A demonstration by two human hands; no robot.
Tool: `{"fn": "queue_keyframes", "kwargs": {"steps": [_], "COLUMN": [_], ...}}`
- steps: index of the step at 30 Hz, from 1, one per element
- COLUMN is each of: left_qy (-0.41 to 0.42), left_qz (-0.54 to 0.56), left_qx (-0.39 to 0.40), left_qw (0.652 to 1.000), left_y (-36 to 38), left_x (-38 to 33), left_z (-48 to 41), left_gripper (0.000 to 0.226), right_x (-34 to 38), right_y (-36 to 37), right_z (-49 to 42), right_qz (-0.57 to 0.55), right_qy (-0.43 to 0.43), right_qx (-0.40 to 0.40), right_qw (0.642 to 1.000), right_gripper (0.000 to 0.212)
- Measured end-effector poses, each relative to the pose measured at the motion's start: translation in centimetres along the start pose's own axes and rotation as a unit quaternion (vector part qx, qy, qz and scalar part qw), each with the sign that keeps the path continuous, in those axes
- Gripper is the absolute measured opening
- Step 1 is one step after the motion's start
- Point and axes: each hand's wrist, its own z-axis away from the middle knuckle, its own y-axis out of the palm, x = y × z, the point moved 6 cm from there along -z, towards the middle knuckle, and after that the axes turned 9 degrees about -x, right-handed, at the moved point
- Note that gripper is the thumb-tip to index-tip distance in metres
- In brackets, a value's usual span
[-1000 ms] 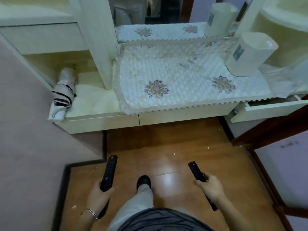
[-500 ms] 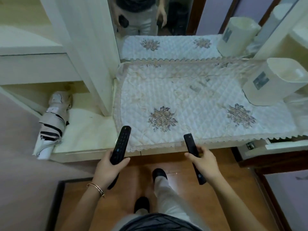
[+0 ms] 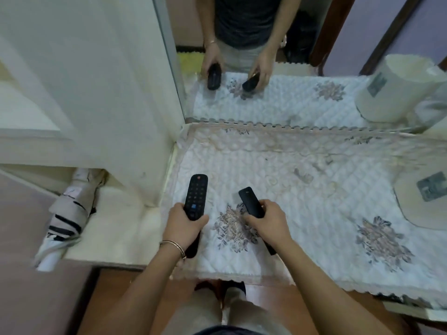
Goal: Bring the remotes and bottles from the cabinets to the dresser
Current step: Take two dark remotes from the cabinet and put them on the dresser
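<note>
My left hand (image 3: 185, 223) grips a black remote with buttons and a red power key (image 3: 196, 194), held over the left part of the dresser top. My right hand (image 3: 268, 220) grips a slimmer plain black remote (image 3: 250, 201), angled up to the left above a flower print. Both remotes hover low over the white quilted cloth (image 3: 302, 194) that covers the dresser. Whether they touch the cloth is unclear. No bottles are in view.
A mirror (image 3: 278, 68) behind the dresser reflects my hands and the remotes. A white bin (image 3: 420, 201) stands at the right on the cloth. A folded striped umbrella (image 3: 67, 213) lies on the lower left shelf beside a white cabinet panel (image 3: 108, 93).
I have stepped up to the dresser. Both hands rose from beside my legs and moved forward, so the two remotes are now over the quilted cloth.
</note>
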Motion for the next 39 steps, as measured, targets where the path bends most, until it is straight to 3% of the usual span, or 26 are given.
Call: {"fn": "queue_keyframes", "kwargs": {"steps": [2, 7, 14, 19, 24, 39], "left_qy": [-0.003, 0.038, 0.084, 0.096, 0.103, 0.134], "left_qz": [-0.053, -0.204, -0.226, -0.226, -0.253, -0.26], "left_qx": [0.011, -0.017, 0.025, 0.044, 0.059, 0.095], "left_qw": [0.999, 0.978, 0.97, 0.968, 0.96, 0.952], "left_y": [0.7, 0.9, 1.9, 1.3, 1.2, 2.4], "left_x": [0.1, -1.5, -1.4, -1.6, -1.6, -3.6], "left_z": [-1.0, -2.9, -3.8, -4.1, -4.6, -5.7], "left_gripper": [0.055, 0.059, 0.074, 0.071, 0.056, 0.064], "right_x": [0.6, 1.8, 2.9, 3.2, 2.9, 5.0], "right_y": [1.0, 2.4, 4.0, 4.9, 5.7, 6.3], "right_z": [-0.8, -2.8, -3.7, -3.3, -2.4, -2.4], "right_qz": [0.012, 0.042, 0.116, 0.166, 0.168, 0.162], "right_qy": [-0.001, 0.024, 0.02, 0.006, 0.025, 0.012], "right_qx": [0.012, 0.013, -0.006, -0.016, 0.017, 0.024], "right_qw": [1.0, 0.999, 0.993, 0.986, 0.985, 0.986], "right_gripper": [0.038, 0.04, 0.046, 0.054, 0.061, 0.057]}}
